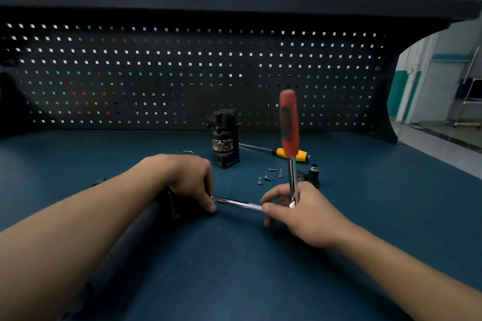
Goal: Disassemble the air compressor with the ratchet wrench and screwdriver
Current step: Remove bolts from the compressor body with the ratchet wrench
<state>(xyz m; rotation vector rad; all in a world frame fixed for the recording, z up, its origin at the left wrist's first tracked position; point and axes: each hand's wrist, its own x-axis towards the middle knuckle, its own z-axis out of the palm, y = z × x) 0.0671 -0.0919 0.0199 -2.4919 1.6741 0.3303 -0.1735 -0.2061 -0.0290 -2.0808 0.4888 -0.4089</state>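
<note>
Left hand (187, 180) rests on the dark compressor cylinder (135, 237) lying at 8 o'clock, fingertips pinching the tip of the extension bar (236, 203). Right hand (300, 212), at 3 o'clock from it, curls round the ratchet wrench (289, 125), red handle upright. Toward 12 o'clock: loose screws (270, 174), yellow screwdriver (284, 153), upright compressor block (225, 138), pegboard (156, 65).

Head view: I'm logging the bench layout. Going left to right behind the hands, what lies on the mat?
Thin metal ring → black compressor body → loose screws → small black fitting.
</note>
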